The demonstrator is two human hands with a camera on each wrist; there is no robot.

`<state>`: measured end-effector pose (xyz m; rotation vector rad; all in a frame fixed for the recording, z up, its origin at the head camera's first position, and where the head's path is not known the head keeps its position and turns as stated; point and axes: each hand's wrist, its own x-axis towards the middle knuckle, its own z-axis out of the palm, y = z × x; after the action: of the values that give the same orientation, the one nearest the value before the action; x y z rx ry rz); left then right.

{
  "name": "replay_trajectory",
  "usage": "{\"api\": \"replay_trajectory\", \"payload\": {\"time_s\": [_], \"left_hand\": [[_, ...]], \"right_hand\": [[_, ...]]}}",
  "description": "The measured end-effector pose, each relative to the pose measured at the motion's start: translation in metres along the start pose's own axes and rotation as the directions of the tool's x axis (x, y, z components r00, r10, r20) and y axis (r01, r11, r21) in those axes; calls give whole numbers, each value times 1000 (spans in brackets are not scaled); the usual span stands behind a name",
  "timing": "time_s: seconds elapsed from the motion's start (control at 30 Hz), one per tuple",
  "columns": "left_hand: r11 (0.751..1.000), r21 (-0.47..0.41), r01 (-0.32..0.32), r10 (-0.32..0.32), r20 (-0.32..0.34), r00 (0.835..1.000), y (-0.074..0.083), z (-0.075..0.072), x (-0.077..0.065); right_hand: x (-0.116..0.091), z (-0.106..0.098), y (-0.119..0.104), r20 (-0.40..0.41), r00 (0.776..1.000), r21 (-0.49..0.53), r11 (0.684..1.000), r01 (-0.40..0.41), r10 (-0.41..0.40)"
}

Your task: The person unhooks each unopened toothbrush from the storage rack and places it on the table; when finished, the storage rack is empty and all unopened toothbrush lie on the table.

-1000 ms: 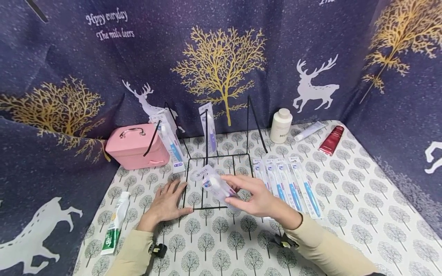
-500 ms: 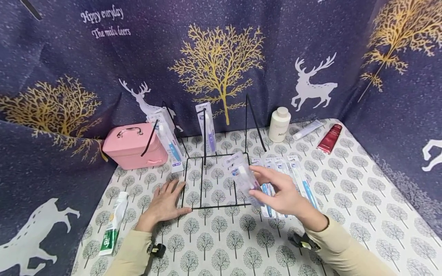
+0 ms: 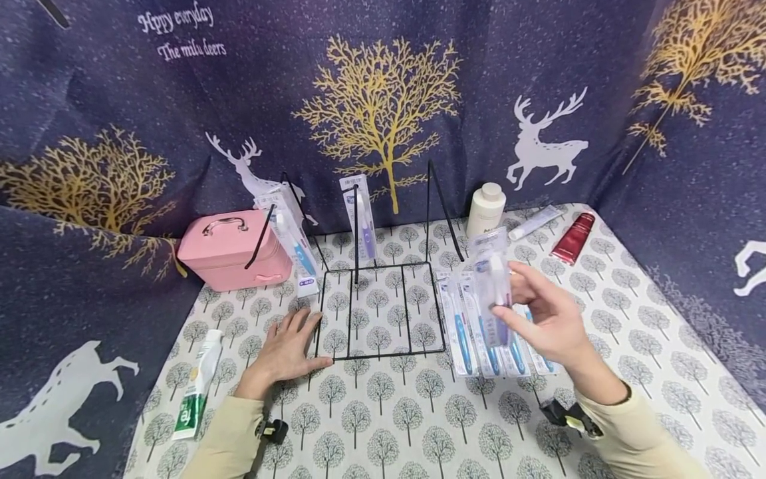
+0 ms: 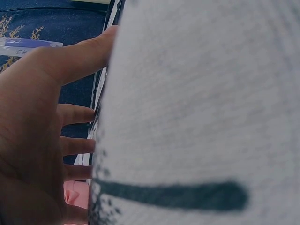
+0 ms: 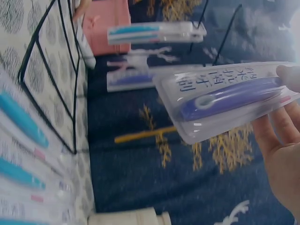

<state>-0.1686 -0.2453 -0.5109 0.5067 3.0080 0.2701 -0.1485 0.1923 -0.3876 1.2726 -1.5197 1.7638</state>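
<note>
My right hand pinches a packaged purple toothbrush between thumb and fingers. The pack is held raised and nearly upright above a row of packaged blue toothbrushes, partly covering them. In the right wrist view, the purple handle shows through the clear pack. My left hand rests on the tabletop with fingers spread, fingertips at the left edge of a black wire rack. Packaged blue toothbrushes hang on the rack's left hook, and a packaged purple toothbrush hangs on the middle one.
A pink case stands behind the rack at left. A green-and-white toothpaste tube lies left of my left arm. At back right are a cream bottle, a white tube and a red tube.
My right hand has carried the packaged purple toothbrush rightward, from over the rack base to above the blue toothbrushes. The pack has tilted more upright. My left hand has stayed in place.
</note>
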Motion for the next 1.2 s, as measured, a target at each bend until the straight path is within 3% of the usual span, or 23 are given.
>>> {"api": "replay_trajectory", "payload": {"time_s": [0.13,0.23,0.4,0.53,0.63,0.77,0.9,1.07,1.13,1.2], "left_hand": [[1000,-4,0,0,-9,1000,1,-1,0],[1000,-3,2,-2,-6,1000,0,-1,0],[1000,2,14,-14,14,1000,0,0,1],[1000,-1,12,-12,7,1000,-1,1,1],[1000,4,17,-17,5,1000,-1,2,2],[1000,11,19,-19,11,1000,-1,3,2],[1000,13,16,-16,16,1000,-1,3,3],[1000,6,15,-15,13,1000,-1,3,3],[1000,8,21,-21,19,1000,-2,4,3],[1000,11,24,-24,25,999,-2,4,2]], "right_hand": [[-11,-21,3,-95,992,50,995,-81,86],[-18,-35,4,-165,973,55,986,-156,163],[-29,-55,5,-253,911,26,943,-331,327],[-38,-68,9,-291,847,-69,873,-482,445],[-44,-78,13,-311,800,-182,794,-580,513],[-53,-91,19,-350,737,-325,662,-675,579],[-62,-101,24,-393,687,-434,535,-725,611],[-72,-110,32,-428,600,-497,378,-781,676],[-76,-113,35,-429,576,-526,326,-785,696],[-81,-116,37,-426,570,-570,282,-772,702]]}}
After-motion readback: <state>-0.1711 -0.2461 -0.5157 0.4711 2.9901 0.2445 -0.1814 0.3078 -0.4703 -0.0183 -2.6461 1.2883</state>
